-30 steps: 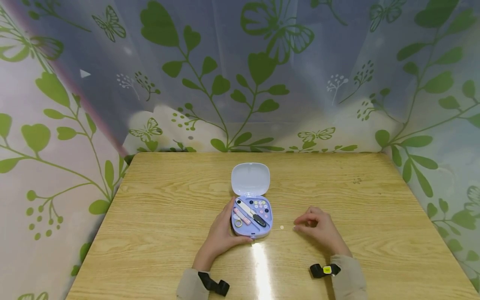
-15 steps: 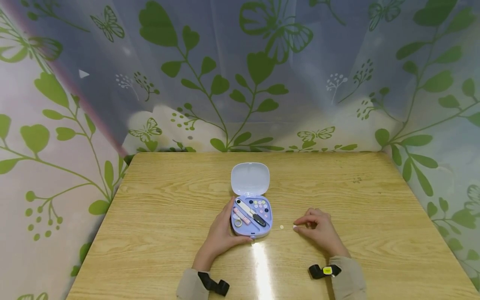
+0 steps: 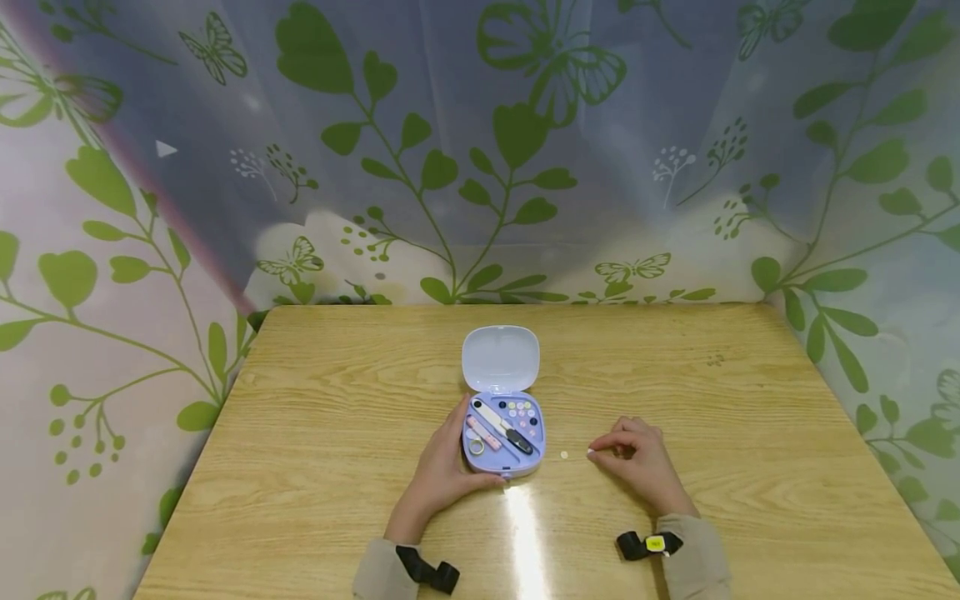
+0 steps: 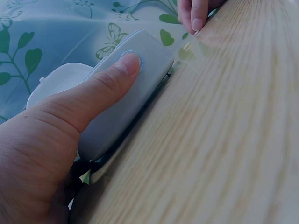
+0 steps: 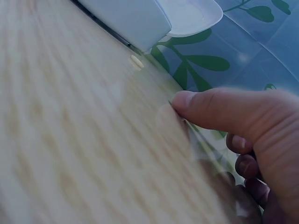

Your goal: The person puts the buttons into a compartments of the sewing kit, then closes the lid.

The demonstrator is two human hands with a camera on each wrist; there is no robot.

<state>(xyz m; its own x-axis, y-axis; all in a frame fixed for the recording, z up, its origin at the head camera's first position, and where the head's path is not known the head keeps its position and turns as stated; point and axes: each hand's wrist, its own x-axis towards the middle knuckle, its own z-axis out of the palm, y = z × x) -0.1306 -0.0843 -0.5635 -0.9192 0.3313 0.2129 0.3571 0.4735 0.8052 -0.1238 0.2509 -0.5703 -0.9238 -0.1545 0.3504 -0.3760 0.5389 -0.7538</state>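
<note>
A lilac sewing box stands on the table with its lid raised. My left hand grips it by the left side, the thumb pressed on the front catch, as the left wrist view shows. Inside lie thread snips with a dark end, a pink-and-white rolled piece, a ring and several small buttons. To the right of the box, my right hand pinches a small white button at the tabletop. A pale button lies flat between box and right hand.
The wooden table reaches back to a curtain printed with leaves and butterflies, which also hangs at both sides. Black straps with cameras sit on both wrists. A bright light streak reflects in front of the box.
My right thumb and index finger have come together on the small white button, which has shifted very slightly. The left hand and the sewing box have stayed in place.
</note>
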